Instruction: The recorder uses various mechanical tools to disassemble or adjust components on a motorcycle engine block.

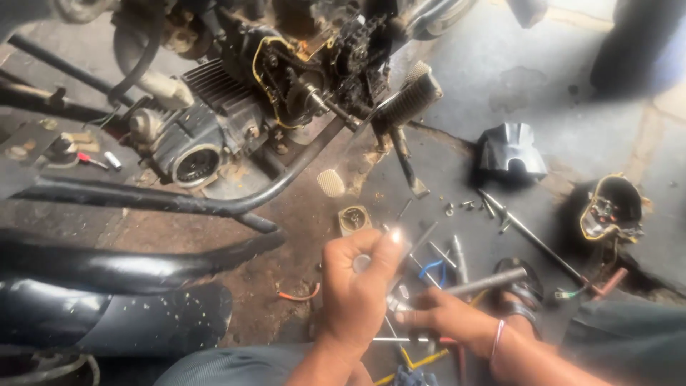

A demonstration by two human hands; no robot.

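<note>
Left hand: the left hand (355, 289) is raised just in front of the motorcycle engine (214, 121), fingers curled together, thumb and forefinger pinched on a small round metal part (361, 263).
Small part: a pale disc, perhaps a washer or bearing piece; mostly hidden by the fingers, so its exact kind is unclear.
Handling: I judge it light, stiff and likely oily, so slippery; a pinch across its rim suits it best.
Right hand: the right hand (446, 318) lies lower, farther from the engine, closed around a steel rod-like tool (486, 281) near its lower end.
Tool handling: rigid, heavier, best held along the shaft.
Around: loose bolts and tools (457, 214) on the floor beside the engine; a black plastic cover (511, 150) beyond them.
</note>
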